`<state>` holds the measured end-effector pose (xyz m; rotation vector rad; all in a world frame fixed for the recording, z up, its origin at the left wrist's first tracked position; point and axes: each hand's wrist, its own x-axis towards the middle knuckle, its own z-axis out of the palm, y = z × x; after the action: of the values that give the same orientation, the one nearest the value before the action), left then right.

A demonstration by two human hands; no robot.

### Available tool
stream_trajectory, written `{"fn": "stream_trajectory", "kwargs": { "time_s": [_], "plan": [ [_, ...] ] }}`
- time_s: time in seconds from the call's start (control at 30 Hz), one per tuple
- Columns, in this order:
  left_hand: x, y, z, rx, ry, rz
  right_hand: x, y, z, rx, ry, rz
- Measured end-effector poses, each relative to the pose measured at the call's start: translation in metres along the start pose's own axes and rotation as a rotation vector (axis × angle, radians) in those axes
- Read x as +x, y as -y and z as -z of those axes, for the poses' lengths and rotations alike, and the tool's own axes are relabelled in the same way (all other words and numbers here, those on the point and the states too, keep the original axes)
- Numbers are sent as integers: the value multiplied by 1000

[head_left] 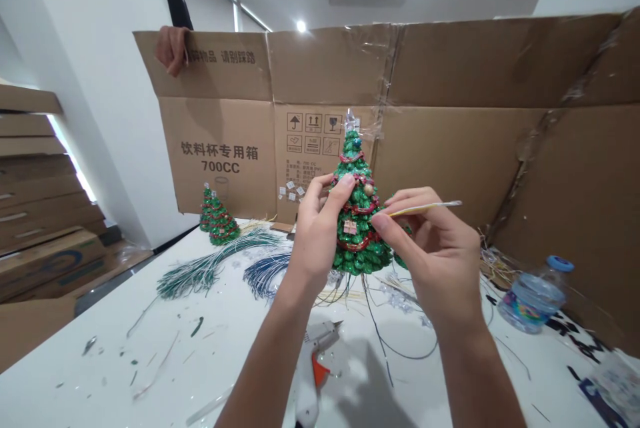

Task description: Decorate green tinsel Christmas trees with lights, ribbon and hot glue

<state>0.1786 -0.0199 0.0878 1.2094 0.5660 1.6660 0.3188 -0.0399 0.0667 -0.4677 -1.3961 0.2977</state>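
Observation:
A small green Christmas tree ornament (361, 241) with red garlands, a tiny pink gift and a golden ball stands upright above the table. My left hand (320, 221) is closed around its left side, thumb across the front. Between the thumb and fingers of my right hand (435, 248) is a thin white and yellow stick (425, 208). Its inner end points at the tree's right side; whether it touches the tree I cannot tell. Dark wires (375, 328) hang below the tree. A white glue gun (309, 368) with an orange trigger lies under my hands.
Two similar trees (220, 221) stand at the back left. Bundles of green wire (215, 261) and blue wire (267, 275) lie on the white table (165, 348). A water bottle (535, 295) stands right. Cardboard (460, 161) walls the back; another person's hand (171, 49) grips its top.

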Motion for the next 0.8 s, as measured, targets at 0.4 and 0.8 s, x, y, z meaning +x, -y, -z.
{"fn": "stream_trajectory", "kwargs": {
  "time_s": [0.4,0.8],
  "plan": [
    [1,-9,3,-17,-190,93,-9,-27,-33,486,-167,-733],
    [-8,-18,6,443,14,-255,14,-21,-17,772,-507,-1104]
  ]
}}
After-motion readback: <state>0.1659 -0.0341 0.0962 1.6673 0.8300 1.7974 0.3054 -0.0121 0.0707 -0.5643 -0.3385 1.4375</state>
